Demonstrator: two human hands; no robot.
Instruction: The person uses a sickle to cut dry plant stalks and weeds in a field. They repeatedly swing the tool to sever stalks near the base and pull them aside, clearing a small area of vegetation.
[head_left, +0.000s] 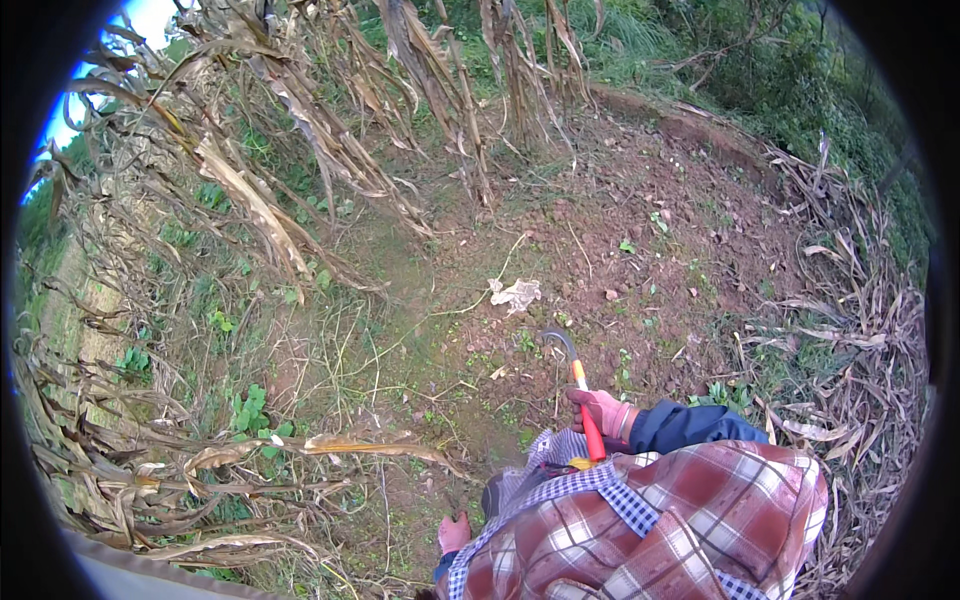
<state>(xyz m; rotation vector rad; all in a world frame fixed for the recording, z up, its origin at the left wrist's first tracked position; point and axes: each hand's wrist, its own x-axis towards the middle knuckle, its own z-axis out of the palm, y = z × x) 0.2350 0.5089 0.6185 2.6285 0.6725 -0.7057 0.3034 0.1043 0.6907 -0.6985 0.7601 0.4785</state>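
Note:
My right hand (598, 412), in a pink glove, is closed around the red and white handle of a sickle (592, 439). The sickle's curved metal blade points away from me, above the bare soil. Low in the view, beside my body, is my left hand (454, 533), also in a pink glove; its fingers are partly out of sight, and whether it holds anything cannot be told. A dry maize stalk with withered leaves (360, 446) lies a little beyond it. A pale dry leaf (516, 295) is on the ground past the blade.
Dry standing maize stalks (450, 97) rise ahead and to the left. Cut dry stalks are piled (855, 360) along the right. Reddish soil (697, 247) with small weeds slopes between them, up to an earth edge (697, 131) before green bushes (795, 82).

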